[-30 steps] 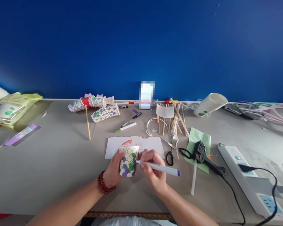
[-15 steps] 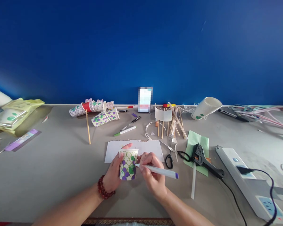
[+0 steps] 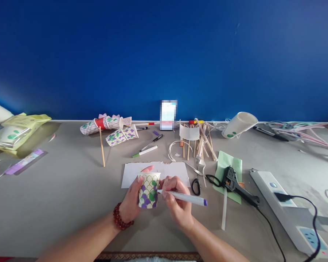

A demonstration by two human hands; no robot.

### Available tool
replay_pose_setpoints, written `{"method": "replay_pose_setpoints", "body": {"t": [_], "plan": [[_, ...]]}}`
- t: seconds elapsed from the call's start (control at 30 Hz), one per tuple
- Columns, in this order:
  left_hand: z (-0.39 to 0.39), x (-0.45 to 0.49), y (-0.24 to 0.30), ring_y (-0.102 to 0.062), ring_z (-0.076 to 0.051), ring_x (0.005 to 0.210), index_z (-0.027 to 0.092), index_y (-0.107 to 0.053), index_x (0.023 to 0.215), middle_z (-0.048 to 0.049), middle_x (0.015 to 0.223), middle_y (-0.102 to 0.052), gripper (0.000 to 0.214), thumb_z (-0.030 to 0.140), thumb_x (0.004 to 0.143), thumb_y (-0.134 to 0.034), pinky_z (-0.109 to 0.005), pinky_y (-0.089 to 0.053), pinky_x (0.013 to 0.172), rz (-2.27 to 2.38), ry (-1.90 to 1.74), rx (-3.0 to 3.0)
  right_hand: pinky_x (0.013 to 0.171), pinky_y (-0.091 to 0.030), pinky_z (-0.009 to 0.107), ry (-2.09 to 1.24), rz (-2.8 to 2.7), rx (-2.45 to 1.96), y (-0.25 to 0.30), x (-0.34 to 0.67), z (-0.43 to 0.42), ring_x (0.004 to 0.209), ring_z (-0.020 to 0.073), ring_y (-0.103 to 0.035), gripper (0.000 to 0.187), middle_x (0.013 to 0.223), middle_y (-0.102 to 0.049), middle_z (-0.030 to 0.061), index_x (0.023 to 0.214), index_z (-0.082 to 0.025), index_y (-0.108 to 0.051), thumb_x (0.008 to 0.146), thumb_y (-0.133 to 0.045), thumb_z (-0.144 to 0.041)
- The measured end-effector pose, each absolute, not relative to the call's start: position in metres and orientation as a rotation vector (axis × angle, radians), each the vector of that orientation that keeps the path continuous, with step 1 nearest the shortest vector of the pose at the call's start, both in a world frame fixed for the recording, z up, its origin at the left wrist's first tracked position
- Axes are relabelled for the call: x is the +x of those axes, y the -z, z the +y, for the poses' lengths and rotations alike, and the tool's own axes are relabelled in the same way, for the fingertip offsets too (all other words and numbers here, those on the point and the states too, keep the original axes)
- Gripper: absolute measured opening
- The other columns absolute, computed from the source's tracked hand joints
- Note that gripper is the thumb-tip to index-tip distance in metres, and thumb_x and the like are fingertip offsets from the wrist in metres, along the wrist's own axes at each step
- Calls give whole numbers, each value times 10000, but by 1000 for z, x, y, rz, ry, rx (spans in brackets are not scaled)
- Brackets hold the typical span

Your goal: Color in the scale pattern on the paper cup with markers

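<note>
The person's left hand [image 3: 131, 200], with a red bead bracelet [image 3: 121, 217] at the wrist, is partly curled around the left side of a cup [image 3: 149, 191], thumb on the near face and fingers behind; the cup stands upright in that grip, mouth up, in front of the white card [image 3: 166, 170], its scale pattern partly coloured purple and green; whether its base touches the desk [image 3: 79, 207] cannot be told; the right hand [image 3: 179, 203] is closed in a writing pinch on a white marker [image 3: 188, 197], tip at the cup's right side and purple end pointing right; to the right of that hand lie the scissors [image 3: 196, 187], spread, one handle beside the glue gun [image 3: 235, 183], which rests on a green sheet [image 3: 221, 162]; further right lies a power strip [image 3: 268, 203] with a black plug [image 3: 282, 197] in it; beyond the card are a green pen [image 3: 144, 151], a black pen [image 3: 151, 143] and a purple cap [image 3: 155, 133]; a lit phone [image 3: 168, 115] stands near the blue wall [image 3: 164, 54], its screen blurred.
</note>
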State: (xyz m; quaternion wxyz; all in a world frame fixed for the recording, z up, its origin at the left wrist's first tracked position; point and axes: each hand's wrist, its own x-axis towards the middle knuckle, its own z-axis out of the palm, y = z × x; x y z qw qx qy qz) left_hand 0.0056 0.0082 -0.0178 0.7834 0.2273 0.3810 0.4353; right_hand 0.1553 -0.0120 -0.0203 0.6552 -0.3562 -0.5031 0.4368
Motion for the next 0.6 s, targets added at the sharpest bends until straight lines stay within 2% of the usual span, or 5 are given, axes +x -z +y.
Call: {"method": "replay_pose_setpoints", "body": {"t": [0.17,0.27,0.4,0.6], "plan": [[8,5,16,-749,-320,1101,161,-470,1526,-149,1124,-805,827,633,883,-690,-439,-552,978,823,-930,502,680,-458,343,-996,-1145,-796,19,155,-12,618,162,-455,254,649,-498,-27,771,-239,-522,991,-606,-333],[8,5,16,-749,-323,1093,156,-468,1521,-154,1128,-802,818,630,889,-683,-435,-565,941,818,-933,502,674,-455,342,-974,-1142,-816,19,155,-11,614,162,-453,281,648,-498,-27,769,-239,-521,994,-609,-382],[8,4,18,-752,-317,1071,171,-511,1493,-143,1124,-800,754,609,903,-679,-423,-568,919,816,-939,500,656,-449,343,-972,-1143,-826,19,156,-11,608,167,-456,304,641,-496,-24,776,-240,-530,996,-606,-436],[8,5,17,-739,-317,1094,182,-581,1450,-127,1096,-805,730,622,881,-703,-419,-559,949,835,-956,505,692,-473,363,-967,-1135,-825,16,156,-12,613,166,-463,288,654,-511,-21,778,-238,-546,992,-615,-417]]}}
